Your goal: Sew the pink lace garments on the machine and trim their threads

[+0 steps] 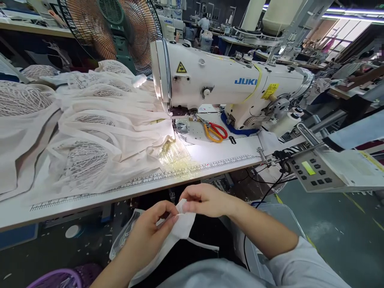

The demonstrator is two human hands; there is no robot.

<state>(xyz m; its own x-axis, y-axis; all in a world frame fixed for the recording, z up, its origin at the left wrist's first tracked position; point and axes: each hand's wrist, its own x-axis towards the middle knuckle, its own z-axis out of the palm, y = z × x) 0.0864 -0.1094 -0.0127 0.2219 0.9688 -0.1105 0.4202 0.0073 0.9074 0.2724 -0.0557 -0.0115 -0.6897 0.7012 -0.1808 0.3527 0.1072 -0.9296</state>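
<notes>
The counter point(210, 158) is a flat white slab with a printed ruler scale along its near edge, running from lower left to upper right. A heap of cream garments point(90, 120) covers its left part: soft, draped woven fabric with oval panels of open, net-like lace. The sewing machine point(222, 86) stands behind the heap, a smooth white enamelled body, long and boxy, its arm lying roughly parallel to the counter's edge. A round wire-guarded fan point(114, 28) stands behind the machine. A grey control panel point(312, 170) with dark buttons and a green display hangs at the counter's right end. Scissors point(214, 131) with one orange and one red handle loop lie on the machine bed. Below the counter's near edge, over the lap, the white fabric piece point(181, 228) is held between both hands; it is thin, soft and matte, its long axis slanting from upper right down to lower left, with a narrow strap point(204, 245) trailing off to the right. The left hand point(150, 230) pinches the piece, thumb and fingers pressed together on its edge. The right hand point(205, 200) grips the upper end, fingers closed on the cloth.
</notes>
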